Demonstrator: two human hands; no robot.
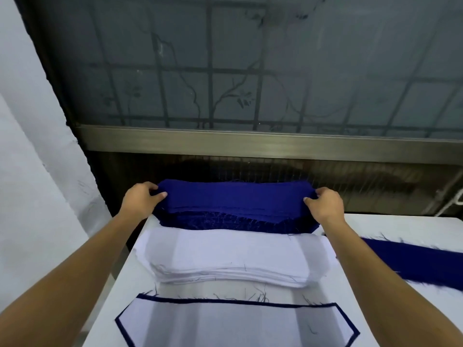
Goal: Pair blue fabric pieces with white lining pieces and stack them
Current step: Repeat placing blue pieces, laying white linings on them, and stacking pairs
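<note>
Your left hand and right hand each pinch one end of the top blue piece, fingers curled on it, at the far edge of the bench. Its long axis runs side to side. The white lining stack lies just nearer you, so draw the piece straight back.
</note>
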